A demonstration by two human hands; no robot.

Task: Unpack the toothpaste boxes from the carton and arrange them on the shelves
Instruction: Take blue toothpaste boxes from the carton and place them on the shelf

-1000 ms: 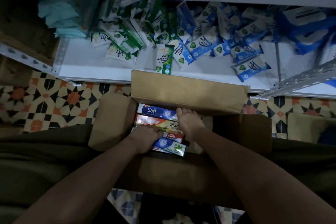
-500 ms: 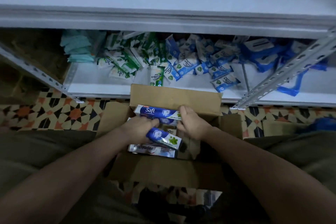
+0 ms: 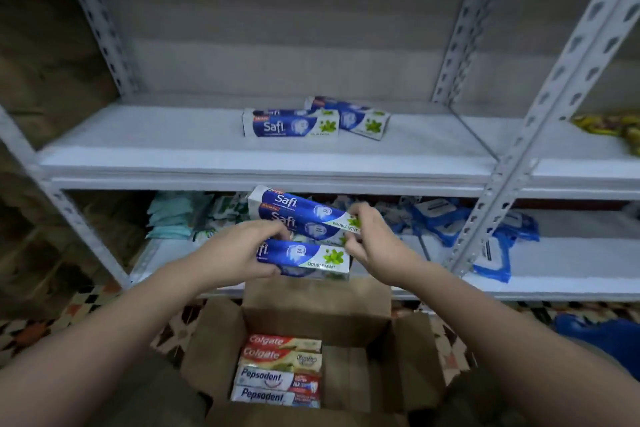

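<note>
Both hands are up in front of the shelves, above the carton (image 3: pixel 346 308), & hold blue Safi toothpaste boxes (image 3: pixel 304 218) between them, approx. 3 boxes in a loose stack. The left hand (image 3: pixel 235 255) grips the left ends, fingers curled round the lowest box (image 3: pixel 311 258). The right hand (image 3: pixel 372 239) pinches the right ends of the upper boxes, fingers bent, thumb under. The stack is tilted, left side higher, and hangs in front of the edge of the middle shelf (image 3: pixel 138 152).

On the middle shelf 2 more Safi boxes (image 3: pixel 291 126) lie flat, one behind the other & touching, near the centre.

The carton stands open on the patterned floor (image 3: pixel 27 333), flaps out. Inside, on the left side, there are 2 Colgate boxes (image 3: pixel 280 350) & 2 Pepsodent boxes (image 3: pixel 273 386), flat, side by side.

The lower shelf (image 3: pixel 571 277) has blue wipe packs (image 3: pixel 491 246) on the right & pale green packs (image 3: pixel 173 215) on the left. Yellow packets (image 3: pixel 609 126) lie at the far right of the middle level.
</note>
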